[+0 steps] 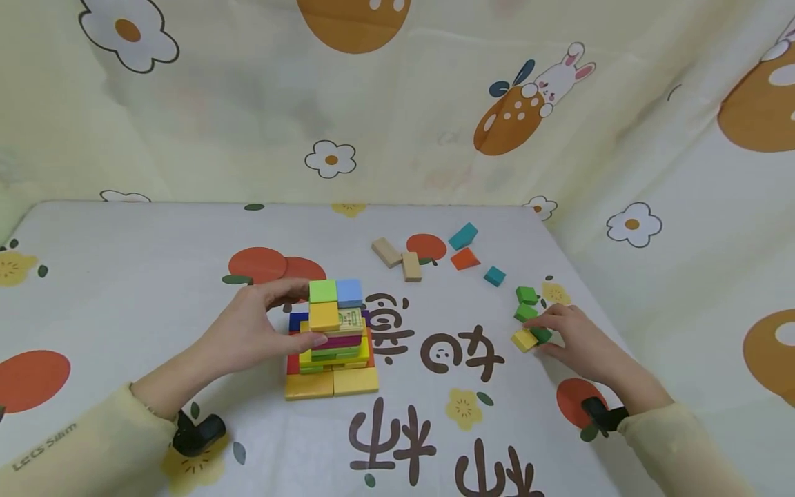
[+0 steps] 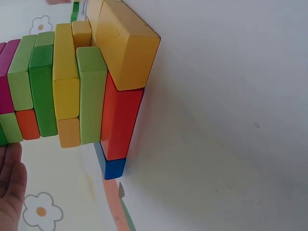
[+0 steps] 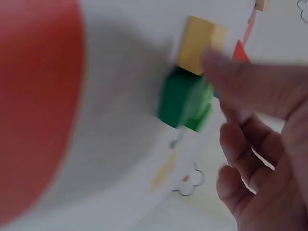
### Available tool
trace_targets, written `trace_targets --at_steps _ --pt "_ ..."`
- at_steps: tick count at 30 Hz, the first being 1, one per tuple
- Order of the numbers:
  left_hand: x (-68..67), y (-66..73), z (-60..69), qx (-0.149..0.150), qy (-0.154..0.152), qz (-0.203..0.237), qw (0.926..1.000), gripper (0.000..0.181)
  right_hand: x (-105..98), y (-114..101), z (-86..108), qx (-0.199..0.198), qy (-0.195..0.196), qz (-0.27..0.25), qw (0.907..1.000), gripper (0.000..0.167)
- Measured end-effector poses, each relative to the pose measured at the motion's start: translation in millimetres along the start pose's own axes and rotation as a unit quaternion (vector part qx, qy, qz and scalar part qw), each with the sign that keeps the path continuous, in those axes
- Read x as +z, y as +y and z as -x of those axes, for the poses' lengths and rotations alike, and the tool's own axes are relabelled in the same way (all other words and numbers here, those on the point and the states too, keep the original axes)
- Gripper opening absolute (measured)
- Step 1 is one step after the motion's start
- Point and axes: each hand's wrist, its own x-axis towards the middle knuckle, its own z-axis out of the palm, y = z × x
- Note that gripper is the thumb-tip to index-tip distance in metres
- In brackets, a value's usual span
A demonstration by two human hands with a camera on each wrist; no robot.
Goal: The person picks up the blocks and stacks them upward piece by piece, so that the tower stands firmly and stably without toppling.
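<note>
At eleven o'clock your stack [image 1: 343, 341] mixes lime, blue, yellow, magenta; at one, green blocks [image 1: 526, 295] and a yellow block [image 1: 524, 340]; at twelve, flower-printed cream cloth [image 1: 410, 117].

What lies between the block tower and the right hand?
In the head view: brown printed lettering, then a yellow block and dark green block.

Head view: left hand [image 1: 256, 324] is hiding its fingertips behind the block stack [image 1: 338, 353]; print on a pale block [image 1: 351, 319] is showing too small to read. Near the right edge of the table [image 1: 124, 276], right hand [image 1: 573, 339] is partly covering a dark green block [image 1: 542, 335]. Right wrist view: its thumb is blurring over the yellow block [image 3: 194, 45]. Left wrist view: picture's edge is cropping the stack's top.
</note>
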Motion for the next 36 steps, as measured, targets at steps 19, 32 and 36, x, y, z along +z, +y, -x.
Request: trace_targets --at_steps 19,32,36 --pt "-12.2 -7.3 7.5 -0.019 0.011 0.000 0.9998 0.062 31.9 -57.1 -16.2 -0.070 -0.021 -0.082 0.9939 0.033" --pt "-4.1 -6.9 1.3 -0.007 0.002 0.020 0.9998 0.060 35.2 -74.7 -14.5 -0.049 0.013 -0.126 0.9907 0.025" --pt "-1.2 -6.9 -1.9 -0.007 -0.002 0.026 0.9996 0.059 14.5 -110.9 -22.7 -0.101 0.066 -0.149 0.9814 0.027"
